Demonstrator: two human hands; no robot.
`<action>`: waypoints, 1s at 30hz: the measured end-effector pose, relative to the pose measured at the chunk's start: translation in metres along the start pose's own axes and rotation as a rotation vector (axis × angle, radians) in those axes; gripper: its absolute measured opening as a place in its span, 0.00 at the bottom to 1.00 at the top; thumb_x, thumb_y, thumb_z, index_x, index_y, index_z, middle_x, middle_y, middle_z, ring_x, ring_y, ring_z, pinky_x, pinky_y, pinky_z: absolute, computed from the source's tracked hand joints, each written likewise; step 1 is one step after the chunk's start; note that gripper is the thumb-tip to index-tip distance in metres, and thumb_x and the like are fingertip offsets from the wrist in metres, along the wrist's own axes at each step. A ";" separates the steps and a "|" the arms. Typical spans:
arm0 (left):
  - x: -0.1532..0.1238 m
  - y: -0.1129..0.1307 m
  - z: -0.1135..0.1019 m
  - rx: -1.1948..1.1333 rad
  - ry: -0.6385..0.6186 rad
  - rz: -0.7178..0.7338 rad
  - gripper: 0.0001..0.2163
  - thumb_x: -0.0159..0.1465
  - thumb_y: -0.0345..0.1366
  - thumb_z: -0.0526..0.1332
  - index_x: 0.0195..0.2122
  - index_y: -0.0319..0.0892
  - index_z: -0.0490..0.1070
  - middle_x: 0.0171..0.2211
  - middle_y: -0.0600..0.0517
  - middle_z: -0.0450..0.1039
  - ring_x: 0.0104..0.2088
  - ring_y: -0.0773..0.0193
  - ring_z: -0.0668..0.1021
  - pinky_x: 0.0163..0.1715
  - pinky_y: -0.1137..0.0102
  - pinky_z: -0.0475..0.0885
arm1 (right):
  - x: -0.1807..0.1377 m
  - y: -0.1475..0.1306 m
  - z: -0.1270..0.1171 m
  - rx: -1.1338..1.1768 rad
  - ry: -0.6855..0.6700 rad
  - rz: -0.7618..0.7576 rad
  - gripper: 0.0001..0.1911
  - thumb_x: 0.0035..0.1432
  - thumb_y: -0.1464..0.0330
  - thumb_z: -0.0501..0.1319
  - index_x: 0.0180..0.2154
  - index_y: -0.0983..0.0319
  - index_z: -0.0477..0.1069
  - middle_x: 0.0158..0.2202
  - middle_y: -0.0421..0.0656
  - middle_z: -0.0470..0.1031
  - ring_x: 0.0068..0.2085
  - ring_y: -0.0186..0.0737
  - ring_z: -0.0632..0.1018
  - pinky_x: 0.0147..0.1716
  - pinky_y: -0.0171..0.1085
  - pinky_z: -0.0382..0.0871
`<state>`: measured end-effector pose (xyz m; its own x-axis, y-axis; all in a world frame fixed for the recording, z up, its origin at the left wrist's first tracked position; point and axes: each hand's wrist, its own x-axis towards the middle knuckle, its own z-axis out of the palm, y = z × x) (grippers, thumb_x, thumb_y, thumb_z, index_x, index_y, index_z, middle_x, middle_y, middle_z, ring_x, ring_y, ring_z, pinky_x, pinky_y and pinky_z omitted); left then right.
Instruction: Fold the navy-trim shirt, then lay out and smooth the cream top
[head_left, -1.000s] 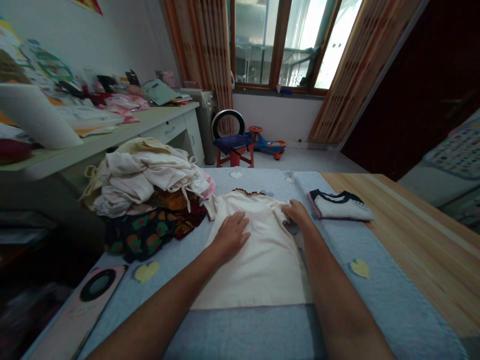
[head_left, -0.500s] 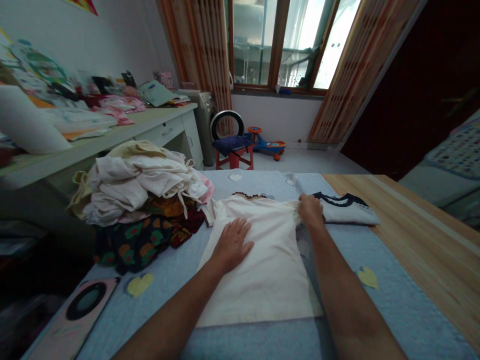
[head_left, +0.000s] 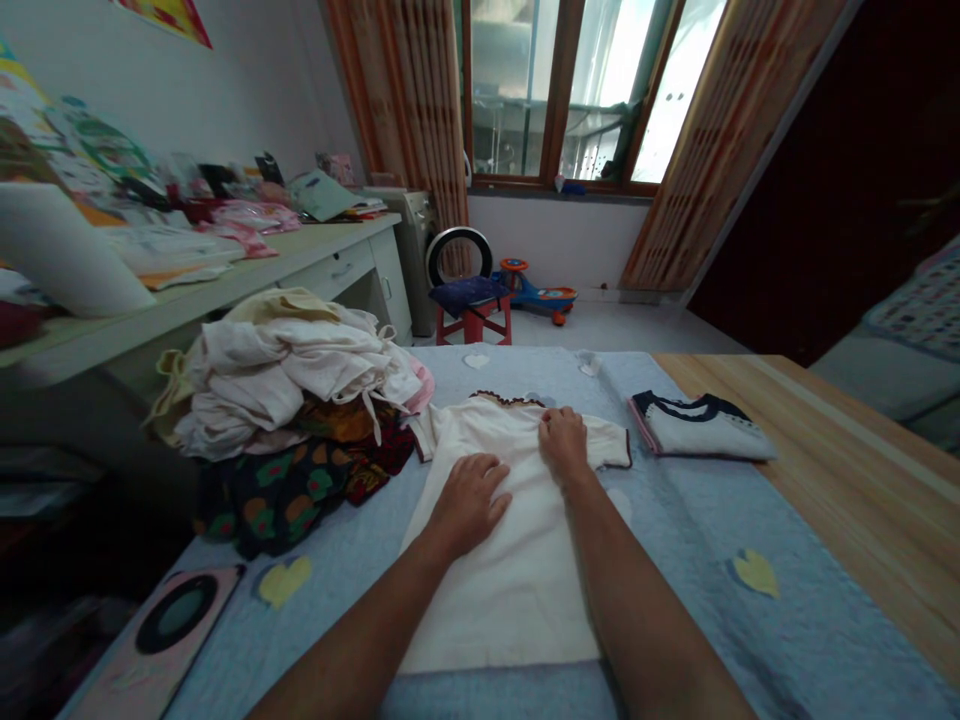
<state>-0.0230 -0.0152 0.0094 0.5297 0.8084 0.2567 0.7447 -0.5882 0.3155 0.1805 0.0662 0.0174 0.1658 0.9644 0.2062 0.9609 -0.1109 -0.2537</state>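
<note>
A cream short-sleeved shirt [head_left: 517, 590] with brown trim at its neck and cuff lies spread on the blue quilted cover [head_left: 675, 560]. My left hand [head_left: 471, 502] rests flat on the shirt's chest, fingers extended. Near the shoulder on the right, my right hand [head_left: 564, 440] has bent fingers closed on the shirt's cloth; the fingertips are partly hidden. The sleeve beyond that hand lies out flat. My right forearm passes along the shirt's right edge.
A heap of clothes [head_left: 292, 370] stands at left, above a dark patterned garment [head_left: 277, 490]. Folded white clothing with navy trim [head_left: 705, 430] lies at right. A pink object with a dark ring [head_left: 169, 620] sits front left. A cluttered desk [head_left: 315, 262] runs along the left wall.
My right hand has let go of the right sleeve and moved left onto the shirt's shoulder area. The shirt's lower right corner has shifted left. My left hand stays on the chest.
</note>
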 end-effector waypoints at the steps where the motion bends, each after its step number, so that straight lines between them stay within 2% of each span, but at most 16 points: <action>1: 0.000 0.000 0.000 -0.015 0.005 -0.006 0.16 0.64 0.38 0.60 0.53 0.46 0.69 0.53 0.47 0.68 0.55 0.54 0.68 0.60 0.57 0.59 | -0.001 0.003 0.003 -0.004 0.013 0.017 0.13 0.64 0.68 0.54 0.46 0.62 0.74 0.48 0.51 0.72 0.49 0.47 0.70 0.48 0.39 0.61; 5: 0.009 -0.004 -0.001 -0.062 0.013 -0.056 0.12 0.65 0.39 0.59 0.49 0.45 0.71 0.49 0.48 0.70 0.51 0.55 0.71 0.55 0.58 0.64 | 0.001 0.014 0.010 -0.004 0.081 0.047 0.18 0.64 0.67 0.52 0.53 0.63 0.69 0.54 0.52 0.70 0.54 0.49 0.68 0.51 0.41 0.59; 7: 0.022 -0.010 -0.005 -0.074 0.009 -0.097 0.09 0.67 0.38 0.56 0.44 0.44 0.73 0.45 0.48 0.72 0.48 0.56 0.72 0.51 0.60 0.66 | 0.003 0.017 0.013 -0.005 0.104 0.046 0.22 0.64 0.68 0.53 0.58 0.64 0.64 0.59 0.52 0.66 0.59 0.50 0.64 0.55 0.42 0.56; 9: 0.041 -0.021 -0.011 -0.066 0.061 -0.146 0.09 0.66 0.34 0.55 0.45 0.43 0.73 0.46 0.47 0.72 0.49 0.56 0.73 0.52 0.61 0.66 | 0.005 0.017 0.016 -0.006 0.092 0.037 0.24 0.64 0.68 0.53 0.60 0.65 0.62 0.59 0.53 0.67 0.60 0.51 0.63 0.57 0.44 0.52; 13: 0.085 -0.048 -0.022 0.011 0.116 -0.296 0.17 0.63 0.27 0.54 0.52 0.43 0.69 0.56 0.46 0.68 0.58 0.56 0.68 0.59 0.61 0.61 | 0.007 0.016 0.013 0.000 0.077 0.023 0.20 0.62 0.68 0.55 0.55 0.62 0.69 0.51 0.52 0.73 0.54 0.51 0.67 0.56 0.45 0.52; 17: 0.112 -0.069 -0.025 0.027 0.064 -0.411 0.20 0.62 0.27 0.55 0.56 0.38 0.66 0.56 0.39 0.69 0.58 0.53 0.69 0.57 0.61 0.62 | 0.005 0.014 0.001 0.014 0.119 -0.058 0.13 0.57 0.70 0.58 0.44 0.60 0.75 0.44 0.49 0.75 0.49 0.48 0.69 0.55 0.43 0.51; 20: 0.120 -0.077 -0.025 0.007 -0.005 -0.479 0.17 0.65 0.33 0.56 0.55 0.39 0.67 0.48 0.41 0.75 0.51 0.53 0.76 0.51 0.63 0.66 | 0.004 0.015 -0.006 0.060 0.069 -0.115 0.10 0.59 0.68 0.56 0.39 0.61 0.75 0.38 0.46 0.77 0.43 0.43 0.72 0.48 0.38 0.56; 24: 0.120 -0.078 -0.030 -0.035 -0.030 -0.503 0.14 0.69 0.39 0.51 0.51 0.42 0.69 0.44 0.45 0.78 0.46 0.56 0.78 0.44 0.67 0.69 | 0.004 0.019 -0.011 0.114 -0.004 -0.068 0.20 0.67 0.62 0.49 0.34 0.60 0.76 0.34 0.45 0.79 0.35 0.38 0.74 0.35 0.34 0.58; 26: 0.118 -0.078 -0.034 -0.049 -0.027 -0.507 0.14 0.68 0.39 0.52 0.51 0.42 0.69 0.44 0.45 0.78 0.45 0.57 0.78 0.42 0.68 0.69 | 0.005 0.021 -0.012 0.101 -0.019 -0.020 0.22 0.68 0.59 0.48 0.34 0.60 0.77 0.34 0.45 0.80 0.36 0.37 0.75 0.33 0.33 0.58; 30: 0.113 -0.082 -0.039 -0.069 -0.067 -0.477 0.15 0.62 0.34 0.58 0.50 0.40 0.71 0.43 0.47 0.78 0.43 0.58 0.78 0.40 0.70 0.69 | 0.007 0.023 -0.009 0.086 -0.113 -0.004 0.18 0.65 0.57 0.53 0.40 0.58 0.78 0.37 0.45 0.80 0.39 0.39 0.77 0.34 0.33 0.59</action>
<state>-0.0396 0.1231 0.0479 0.1625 0.9866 0.0103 0.8832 -0.1501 0.4444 0.2060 0.0679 0.0218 0.1310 0.9862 0.1012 0.9383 -0.0904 -0.3337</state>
